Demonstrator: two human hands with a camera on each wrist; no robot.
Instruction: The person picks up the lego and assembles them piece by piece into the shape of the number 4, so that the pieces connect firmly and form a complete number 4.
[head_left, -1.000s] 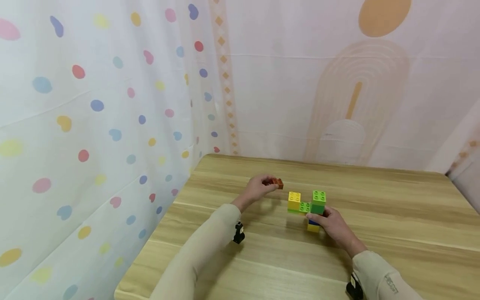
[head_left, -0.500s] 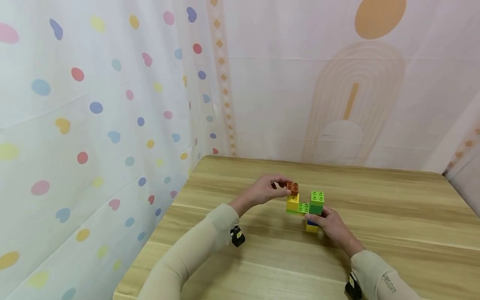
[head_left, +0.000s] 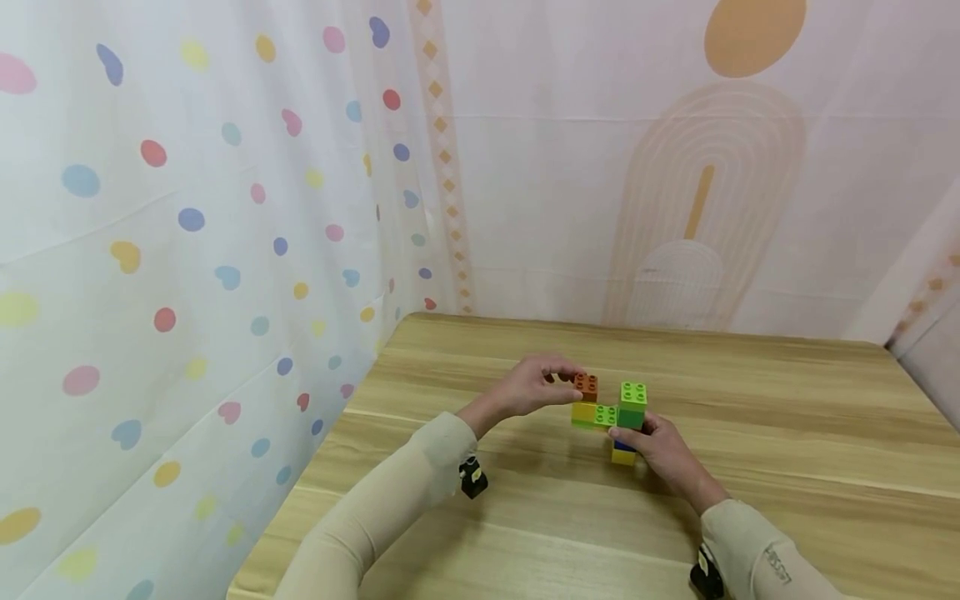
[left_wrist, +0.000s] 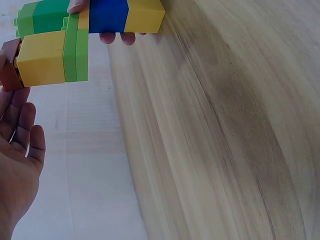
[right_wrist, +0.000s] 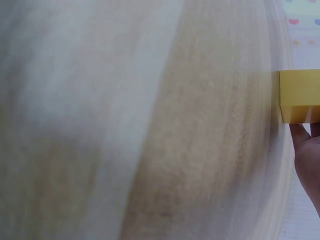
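Observation:
My left hand (head_left: 531, 387) pinches a reddish-brown toy brick (head_left: 587, 386) on top of a yellow brick (head_left: 583, 412). In the left wrist view a thin gap with yellow studs shows between the brown brick (left_wrist: 11, 65) and the yellow one (left_wrist: 42, 59). Beneath the yellow brick lie light green plates (left_wrist: 76, 55). To their right rises a column with a two-tone green top (head_left: 632, 404), and a blue brick (left_wrist: 108, 16) and a yellow base brick (left_wrist: 145, 16) lower down. My right hand (head_left: 670, 454) grips this column around its middle.
The wooden table (head_left: 562, 517) spreads around the bricks. Behind it hangs a pale curtain (head_left: 540, 208), with a dotted curtain (head_left: 225, 333) along the left. Black wrist devices sit below both cuffs, such as the left wrist device (head_left: 472, 477).
My left hand has brought the brown brick rightward over the yellow brick and lowered it onto its top. My right hand keeps its grip on the column.

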